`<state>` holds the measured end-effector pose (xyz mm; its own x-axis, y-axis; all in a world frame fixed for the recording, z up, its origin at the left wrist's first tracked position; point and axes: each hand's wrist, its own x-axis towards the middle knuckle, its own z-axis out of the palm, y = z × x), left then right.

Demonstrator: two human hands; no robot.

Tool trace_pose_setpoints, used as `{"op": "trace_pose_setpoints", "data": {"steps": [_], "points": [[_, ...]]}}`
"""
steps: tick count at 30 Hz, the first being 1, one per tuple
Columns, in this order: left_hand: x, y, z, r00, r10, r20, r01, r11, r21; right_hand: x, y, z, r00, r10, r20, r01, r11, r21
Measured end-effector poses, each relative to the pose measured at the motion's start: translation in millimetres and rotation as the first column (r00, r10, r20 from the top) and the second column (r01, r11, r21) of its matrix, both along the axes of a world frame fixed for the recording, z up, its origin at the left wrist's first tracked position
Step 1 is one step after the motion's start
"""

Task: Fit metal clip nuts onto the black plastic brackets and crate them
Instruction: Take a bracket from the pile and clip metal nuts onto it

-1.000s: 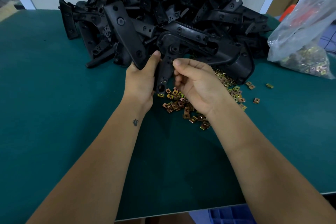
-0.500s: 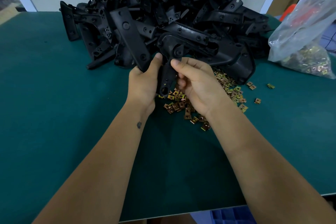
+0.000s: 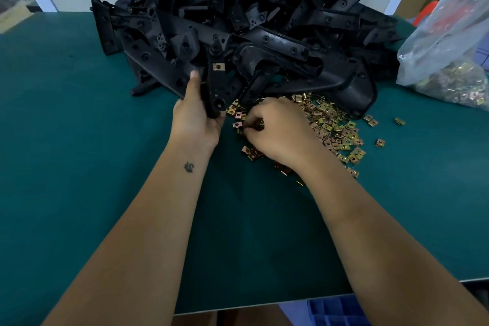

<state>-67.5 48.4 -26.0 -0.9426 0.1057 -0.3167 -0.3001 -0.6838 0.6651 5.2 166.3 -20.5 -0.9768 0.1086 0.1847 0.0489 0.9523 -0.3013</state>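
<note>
Down at the fingertips, the right hand is curled knuckles-up into the scatter of brass-coloured clip nuts, its fingers bent under and closed together at the near edge of the heap; they seem to pinch a nut there, though the nut itself is hidden beneath them and cannot be made out for certain. Just beside it, the left hand grips the lower end of a black plastic bracket, fingers wrapped round the bar and the thumb lying straight up its left side. That bracket stands roughly upright, its top leaning against the pile behind, and one clip nut sits fitted on its upper part. Behind both hands rises a big heap of black brackets, tumbled against one another at the far side of the green table. Loose nuts spread rightward from the right hand, a few lying apart from the rest. At the far right a clear plastic bag slumps on the table with more nuts showing through its lower part. A blue crate shows below the table's near edge.
</note>
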Motion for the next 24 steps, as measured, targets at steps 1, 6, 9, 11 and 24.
{"op": "trace_pose_setpoints", "data": {"steps": [1, 6, 9, 11, 24], "points": [[-0.2, 0.5, -0.4, 1.000, -0.001, 0.002, 0.001, 1.000, -0.008, -0.2, 0.2, -0.1, 1.000, 0.015, -0.013, -0.015, 1.000, -0.022], [-0.7, 2.3, -0.8, 1.000, -0.008, -0.009, 0.008, 1.000, -0.009, -1.5, 0.6, -2.5, 0.996, 0.026, -0.084, -0.040, 0.985, -0.168], [0.4, 4.2, 0.4, 1.000, -0.019, -0.014, 0.018, 0.999, -0.026, -2.5, 2.4, 1.1, 0.988, -0.068, -0.137, -0.016, 0.842, -0.539], [1.7, 5.0, 1.4, 0.999, -0.029, -0.020, 0.028, 0.999, -0.042, -1.8, 5.2, 5.1, 0.981, -0.130, -0.143, -0.022, 0.662, -0.749], [7.2, 8.4, 1.7, 0.983, -0.154, -0.096, 0.134, 0.973, -0.189, 2.4, 12.1, 15.6, 0.990, -0.131, -0.053, -0.049, 0.029, -0.998]]}}
